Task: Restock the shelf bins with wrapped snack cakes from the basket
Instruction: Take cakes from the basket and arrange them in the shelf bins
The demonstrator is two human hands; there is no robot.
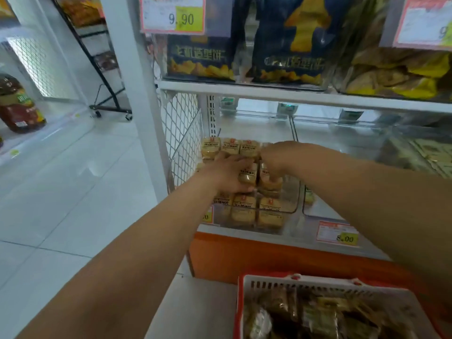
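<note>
Both your arms reach forward into the clear plastic shelf bin on the lower shelf, at about twelve o'clock from where you stand. Your left hand lies over the middle row of golden-yellow wrapped snack cakes, its fingers curled around one upright cake with the thumb along its lower edge, so it grips that cake. Your right hand sits just beside it, toward one o'clock, with fingers bent down and pinching the top of the neighbouring cake. The cakes fill the bin in rows: one row stands at the far end behind your hands, and another stands at the near wall in front of them. The white slotted plastic basket with a red rim is down at five o'clock, close to you, and holds a loose heap of wrapped packets that are too blurred to make out in detail. At two o'clock a neighbouring clear bin stands beside the cake bin, and a red and yellow price tag reading 8.00 hangs on the shelf edge below it. Above, at twelve o'clock, dark blue snack bags with yellow print fill the upper shelf, with a 9.90 price tag at eleven o'clock. A white wire mesh panel closes the left end of the shelf.
</note>
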